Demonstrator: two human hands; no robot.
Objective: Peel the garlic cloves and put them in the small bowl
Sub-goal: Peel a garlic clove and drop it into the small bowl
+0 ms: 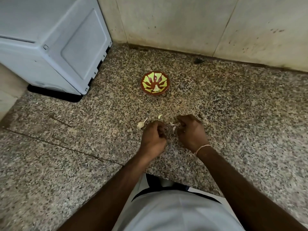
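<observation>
1. Work area: a speckled stone counter [233,114]. The small bowl [155,82], red-brown with a yellow-green pattern, stands above the centre of the frame, well apart from both hands. One pale piece, probably a peeled clove [156,88], lies in its lower part.
2. Left hand [154,135], just below centre: fingers curled inward. Whether they hold a clove cannot be told; the fingers hide it.
3. Right hand [191,130], just right of the left hand: fingers curled downward, tips near pale skin scraps [173,126] lying between the two hands. What it pinches, if anything, cannot be told.
4. An unpeeled clove [141,124] with a thin tail lies on the counter touching or just beside the left hand's upper left edge. A smaller pale piece [160,116] lies above the hands.
5. Step in hand, by judgement: stripping skin from a clove between the hands.
6. Recommended technique: hold the clove steady with one hand; lift the skin at the root end with a nail of the other; pull along the length in strips.
7. Keep loose skins on the counter, away from the bowl.
8. Transfer only fully bare cloves to the bowl, then take the clove at upper left.
</observation>
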